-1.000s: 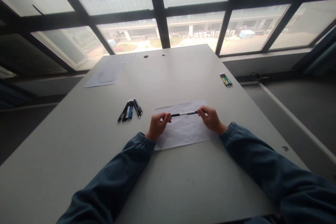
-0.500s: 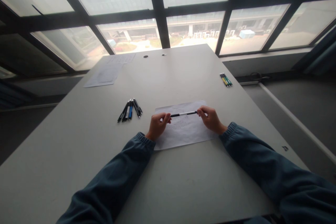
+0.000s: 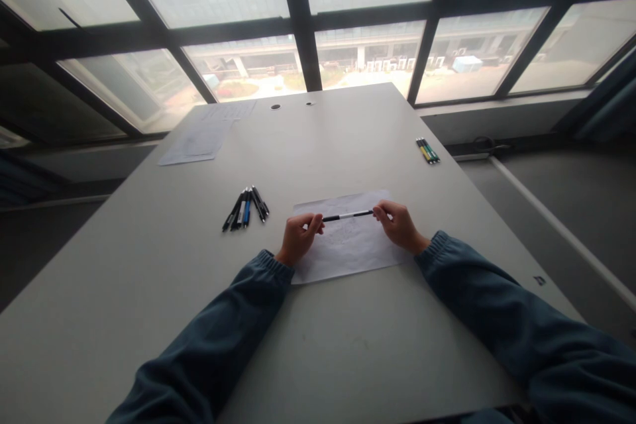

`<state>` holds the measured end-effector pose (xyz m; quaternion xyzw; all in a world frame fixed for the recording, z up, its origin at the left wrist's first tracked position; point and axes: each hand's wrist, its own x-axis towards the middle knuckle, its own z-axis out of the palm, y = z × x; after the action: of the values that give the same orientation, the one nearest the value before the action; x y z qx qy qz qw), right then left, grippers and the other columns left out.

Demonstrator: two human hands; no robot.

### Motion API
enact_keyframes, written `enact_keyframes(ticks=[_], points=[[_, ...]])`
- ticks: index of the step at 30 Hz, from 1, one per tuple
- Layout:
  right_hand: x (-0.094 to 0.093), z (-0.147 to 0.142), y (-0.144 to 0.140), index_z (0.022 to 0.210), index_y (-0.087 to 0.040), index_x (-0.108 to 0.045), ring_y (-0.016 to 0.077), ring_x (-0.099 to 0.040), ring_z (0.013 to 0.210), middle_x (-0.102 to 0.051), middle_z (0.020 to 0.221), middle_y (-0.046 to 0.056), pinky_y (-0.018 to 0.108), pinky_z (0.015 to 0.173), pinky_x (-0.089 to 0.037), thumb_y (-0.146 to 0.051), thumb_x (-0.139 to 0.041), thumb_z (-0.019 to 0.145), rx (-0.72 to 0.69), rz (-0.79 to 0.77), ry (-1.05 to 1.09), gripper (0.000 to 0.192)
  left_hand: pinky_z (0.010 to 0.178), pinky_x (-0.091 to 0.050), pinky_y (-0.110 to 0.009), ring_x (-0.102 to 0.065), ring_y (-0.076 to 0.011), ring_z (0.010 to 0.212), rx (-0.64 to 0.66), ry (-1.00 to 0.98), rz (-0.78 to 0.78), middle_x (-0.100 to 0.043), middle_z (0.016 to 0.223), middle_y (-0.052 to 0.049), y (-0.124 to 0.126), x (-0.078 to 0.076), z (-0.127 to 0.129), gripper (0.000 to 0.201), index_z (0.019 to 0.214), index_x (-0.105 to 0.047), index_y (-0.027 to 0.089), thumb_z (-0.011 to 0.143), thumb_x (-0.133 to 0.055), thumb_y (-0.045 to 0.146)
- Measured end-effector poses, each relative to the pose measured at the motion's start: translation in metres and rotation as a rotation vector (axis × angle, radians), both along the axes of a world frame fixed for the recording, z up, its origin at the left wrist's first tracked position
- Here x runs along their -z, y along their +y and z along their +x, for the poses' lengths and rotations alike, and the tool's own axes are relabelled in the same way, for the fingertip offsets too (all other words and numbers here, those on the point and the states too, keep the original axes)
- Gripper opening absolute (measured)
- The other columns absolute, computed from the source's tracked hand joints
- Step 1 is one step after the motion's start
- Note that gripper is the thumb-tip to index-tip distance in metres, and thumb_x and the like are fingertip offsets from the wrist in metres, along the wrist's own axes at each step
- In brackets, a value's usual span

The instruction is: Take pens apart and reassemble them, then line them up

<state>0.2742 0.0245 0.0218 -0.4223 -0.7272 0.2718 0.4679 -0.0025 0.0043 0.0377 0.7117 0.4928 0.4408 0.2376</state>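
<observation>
Head view. The left hand (image 3: 299, 236) and the right hand (image 3: 400, 225) each pinch one end of a slim black-and-white pen (image 3: 348, 215), which spans level between them, just above a sheet of paper (image 3: 348, 253) lying on the worktop (image 3: 318, 344). Both hands are closed on the pen, fingertips clamped at its ends, wrists resting low near the sheet.

To the left of the sheet, a fanned cluster of pens (image 3: 246, 207) lies on the worktop; a smaller group of pens (image 3: 428, 150) lies near the far right edge, well apart from the hands. Further sheets (image 3: 199, 141) lie at the far left, by the window.

Handling note: a pen gripped at both ends is best held lightly, with the pull or twist kept along its axis so that neither end slips from the fingertips, and kept over the sheet so that any loose part lands there. Whether a cap or barrel joint has begun to separate cannot be told at this distance.
</observation>
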Motion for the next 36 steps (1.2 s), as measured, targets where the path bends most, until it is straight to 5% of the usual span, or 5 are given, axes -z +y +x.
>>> enact_keyframes(ticks=[16,22,26,29,36], points=[[-0.0014,-0.0020,0.0003,0.068,-0.019,-0.059,0.0142,-0.052,0.060,-0.058,0.063,0.001,0.028,0.061,-0.041,-0.047,-0.049,0.098,0.027,-0.031,0.045,0.043,0.060,-0.046,-0.024,-0.061,-0.0135,0.056,-0.003,0.009,0.010,-0.069,0.060,-0.003,0.0011,0.0016,-0.0009,0.049,0.062,-0.067,0.017,0.096,-0.053,0.048],[0.0010,-0.0061,0.0011,0.098,-0.017,-0.072,0.0130,-0.056,0.055,-0.066,0.066,0.001,0.026,0.054,-0.046,-0.050,-0.068,0.086,-0.151,-0.239,0.167,0.035,0.062,-0.044,-0.026,-0.058,-0.0136,0.058,0.017,0.029,0.046,-0.067,0.064,-0.003,0.0006,0.0023,-0.0008,0.043,0.064,-0.067,0.017,0.095,-0.057,0.045],[-0.0007,-0.0077,0.0004,0.092,-0.016,-0.074,0.0118,-0.054,0.053,-0.066,0.065,0.002,0.024,0.051,-0.044,-0.048,-0.068,0.087,-0.181,-0.270,0.166,0.033,0.067,-0.045,-0.029,-0.059,-0.0157,0.065,0.047,0.027,0.098,-0.066,0.069,-0.005,0.0000,0.0030,-0.0017,0.051,0.071,-0.066,0.017,0.101,-0.040,0.050],[-0.0018,-0.0075,0.0003,0.086,-0.016,-0.074,0.0112,-0.052,0.051,-0.064,0.061,0.001,0.024,0.049,-0.042,-0.047,-0.067,0.087,-0.147,-0.278,0.214,0.031,0.073,-0.046,-0.031,-0.059,-0.0182,0.075,0.033,0.129,0.157,-0.065,0.080,-0.007,-0.0012,0.0014,-0.0029,0.053,0.090,-0.065,0.017,0.102,-0.029,0.054],[-0.0056,-0.0079,-0.0017,0.078,-0.016,-0.073,0.0110,-0.049,0.050,-0.060,0.057,0.000,0.024,0.049,-0.039,-0.048,-0.063,0.089,-0.167,-0.282,0.198,0.035,0.081,-0.044,-0.033,-0.058,-0.0195,0.082,0.075,0.439,0.303,-0.063,0.090,-0.005,-0.0019,-0.0045,-0.0011,0.027,0.105,-0.056,0.018,0.100,-0.048,0.043]])
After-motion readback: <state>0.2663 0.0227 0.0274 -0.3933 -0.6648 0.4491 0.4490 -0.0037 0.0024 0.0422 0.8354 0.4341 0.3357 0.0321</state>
